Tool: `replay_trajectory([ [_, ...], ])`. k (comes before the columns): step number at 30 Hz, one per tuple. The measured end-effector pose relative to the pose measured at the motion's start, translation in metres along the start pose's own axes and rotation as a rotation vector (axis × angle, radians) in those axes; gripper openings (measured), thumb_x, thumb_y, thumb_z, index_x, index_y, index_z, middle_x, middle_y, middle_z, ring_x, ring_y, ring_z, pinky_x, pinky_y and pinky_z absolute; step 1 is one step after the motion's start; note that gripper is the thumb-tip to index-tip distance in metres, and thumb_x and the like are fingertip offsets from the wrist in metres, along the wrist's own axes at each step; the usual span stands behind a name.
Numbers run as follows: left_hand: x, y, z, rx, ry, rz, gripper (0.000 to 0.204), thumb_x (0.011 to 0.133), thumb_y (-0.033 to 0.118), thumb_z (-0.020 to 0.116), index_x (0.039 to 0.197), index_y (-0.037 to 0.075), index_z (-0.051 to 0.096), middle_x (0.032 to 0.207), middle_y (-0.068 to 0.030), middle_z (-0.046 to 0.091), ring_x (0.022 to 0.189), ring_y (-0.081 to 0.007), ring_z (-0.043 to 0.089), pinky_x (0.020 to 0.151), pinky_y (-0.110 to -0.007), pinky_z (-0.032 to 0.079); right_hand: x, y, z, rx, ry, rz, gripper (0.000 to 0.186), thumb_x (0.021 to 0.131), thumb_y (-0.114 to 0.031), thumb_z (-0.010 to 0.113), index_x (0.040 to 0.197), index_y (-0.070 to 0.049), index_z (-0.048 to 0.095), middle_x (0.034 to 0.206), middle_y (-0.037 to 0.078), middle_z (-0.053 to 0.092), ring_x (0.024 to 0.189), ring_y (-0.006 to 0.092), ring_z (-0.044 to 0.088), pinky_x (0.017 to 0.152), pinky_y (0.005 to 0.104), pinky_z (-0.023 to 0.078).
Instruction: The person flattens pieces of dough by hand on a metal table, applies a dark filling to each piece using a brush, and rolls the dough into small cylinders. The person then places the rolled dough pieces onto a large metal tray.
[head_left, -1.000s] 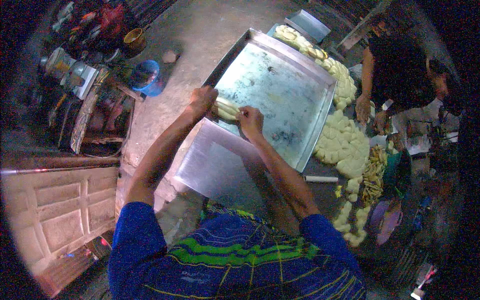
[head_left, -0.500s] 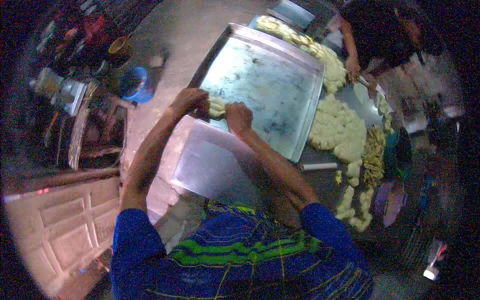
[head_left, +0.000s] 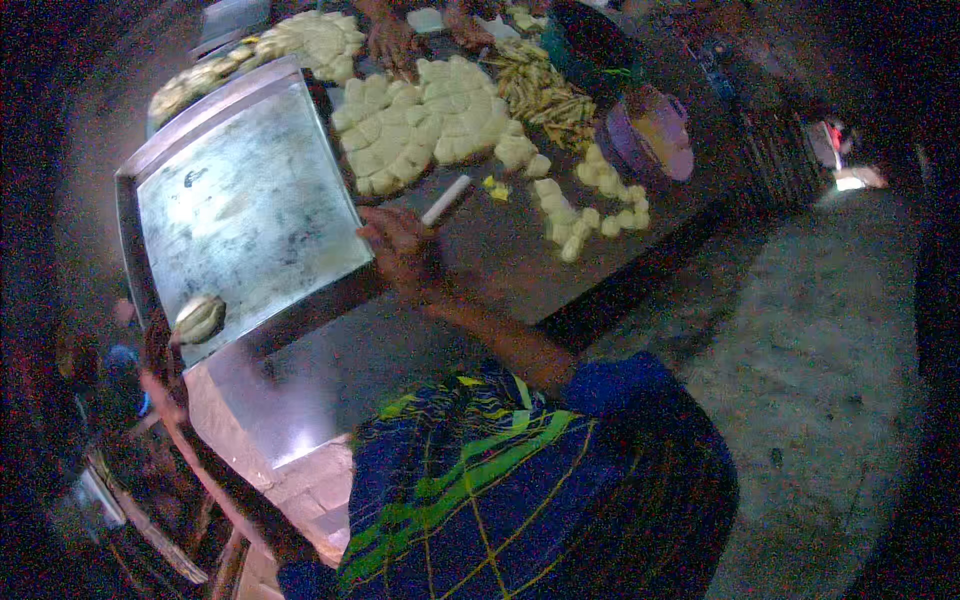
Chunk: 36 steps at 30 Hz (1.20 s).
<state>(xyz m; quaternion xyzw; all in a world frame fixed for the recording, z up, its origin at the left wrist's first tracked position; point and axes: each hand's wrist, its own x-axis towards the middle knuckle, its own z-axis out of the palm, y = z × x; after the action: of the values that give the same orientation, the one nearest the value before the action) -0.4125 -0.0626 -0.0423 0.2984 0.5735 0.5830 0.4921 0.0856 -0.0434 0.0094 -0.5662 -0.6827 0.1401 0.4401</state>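
Note:
A large, shallow metal baking tray point(head_left: 250, 215) with a raised rim lies at the left, its bare surface shiny and spotted. One shaped piece of dough point(head_left: 200, 319) sits in its near left corner. My left hand point(head_left: 163, 345), dark and blurred, is closed on the tray's left rim beside that dough. At the near right corner, my right hand point(head_left: 400, 245) grips the rim, fingers bent together. A pale rolling pin point(head_left: 447, 200) lies just beyond my right hand. Behind it spread big flat clusters of pale dough pieces point(head_left: 465, 110).
Small dough balls point(head_left: 570, 215) and a heap of thin yellowish strips point(head_left: 540, 90) lie on the dark table point(head_left: 500, 270). A purple basin point(head_left: 650, 130) stands at its right edge. Another person's hands point(head_left: 395, 45) work over the dough at the far side. Concrete floor point(head_left: 790, 330) extends at right.
The view has swung right, so the tray appears further left. Both hands have left the dough piece, which now lies on the tray; my hands have moved apart to the tray's rim.

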Motion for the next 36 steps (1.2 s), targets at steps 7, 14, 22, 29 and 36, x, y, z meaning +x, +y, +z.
replay_trajectory([
  [7,-0.202,0.020,0.218,0.768,-0.095,0.207,0.019,0.100,0.013,0.060,0.110,0.000,0.069,0.109,-0.0111,0.071,0.103,-0.0216,0.064,0.096,-0.035,0.049,-0.111,0.141,-0.203,-0.362,0.386,0.663,0.041,0.088,-0.022,0.076,0.122,-0.002,0.062,0.116,0.013,0.068,0.098,0.0243,0.065,0.084,0.0372,0.052],
  [14,-0.274,-0.080,0.387,0.452,-0.848,-0.202,0.027,0.097,0.022,0.069,0.113,0.001,0.070,0.108,-0.0126,0.071,0.106,-0.0233,0.066,0.094,-0.035,0.051,-0.194,0.282,-0.236,-0.022,0.220,0.790,0.046,0.084,-0.010,0.077,0.125,-0.001,0.060,0.117,0.010,0.067,0.102,0.0220,0.063,0.085,0.0372,0.052],
  [22,-0.278,-0.110,0.417,0.486,-0.578,-0.221,0.032,0.097,0.022,0.067,0.120,0.000,0.066,0.117,-0.0158,0.069,0.112,-0.0264,0.065,0.098,-0.038,0.049,-0.132,0.178,-0.362,0.379,-0.147,0.970,0.030,0.092,-0.003,0.067,0.122,-0.004,0.068,0.121,0.008,0.069,0.114,0.0204,0.063,0.103,0.0371,0.048],
  [29,-0.285,-0.138,0.429,1.020,-0.064,0.608,0.051,0.099,0.022,0.062,0.146,0.007,0.047,0.150,-0.0231,0.047,0.133,-0.0407,0.051,0.111,-0.046,0.041,-0.104,0.111,-0.249,0.253,-0.388,0.264,0.036,0.092,-0.001,0.063,0.126,-0.008,0.068,0.124,0.012,0.068,0.119,0.0276,0.063,0.105,0.0384,0.048],
  [36,-0.308,-0.143,0.469,-0.237,-0.343,-0.428,0.039,0.103,0.024,0.059,0.138,0.009,0.053,0.128,-0.0143,0.063,0.111,-0.0245,0.064,0.094,-0.036,0.056,-0.095,0.129,-0.214,0.409,-0.615,0.281,0.043,0.091,-0.002,0.062,0.133,-0.007,0.063,0.127,0.014,0.065,0.120,0.0287,0.061,0.102,0.0392,0.050],
])
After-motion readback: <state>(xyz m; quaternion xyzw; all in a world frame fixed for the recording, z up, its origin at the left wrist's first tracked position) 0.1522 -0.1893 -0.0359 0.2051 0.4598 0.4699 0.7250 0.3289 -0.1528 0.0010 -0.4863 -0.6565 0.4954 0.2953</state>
